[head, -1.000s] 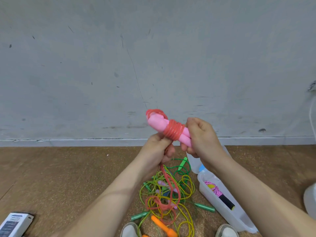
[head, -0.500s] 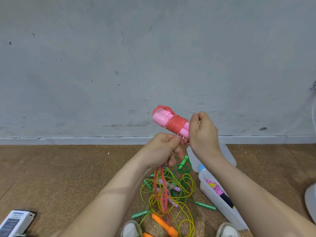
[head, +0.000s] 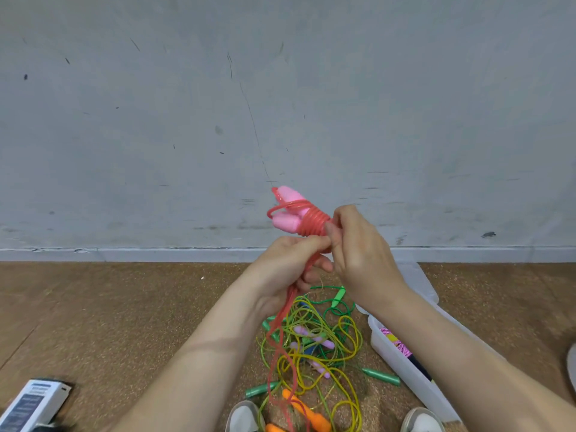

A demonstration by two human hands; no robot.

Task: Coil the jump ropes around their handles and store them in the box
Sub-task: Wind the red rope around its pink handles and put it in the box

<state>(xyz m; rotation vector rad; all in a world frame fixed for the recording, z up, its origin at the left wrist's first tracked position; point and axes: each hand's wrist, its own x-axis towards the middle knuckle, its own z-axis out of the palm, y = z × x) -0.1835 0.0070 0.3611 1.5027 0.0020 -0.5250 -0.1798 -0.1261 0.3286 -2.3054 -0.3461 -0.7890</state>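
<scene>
Two pink handles (head: 288,210) sit side by side on my feed, raised in front of the grey wall (head: 280,88) and bound by tight turns of the red rope (head: 313,224). The right hand (head: 358,260) is clamped on their lower end. The left hand (head: 286,269), touching it from below, has its fingers curled round the loose red strand, which hangs into the tangle of yellow and green ropes (head: 311,344) on the floor (head: 109,307). The clear box (head: 402,369) lies just right of that tangle, a wound rope inside it. I see open floor leftward up to the skirting (head: 156,254). A white carton (head: 34,403) at the lower left corner carries print too blurred to read.
</scene>
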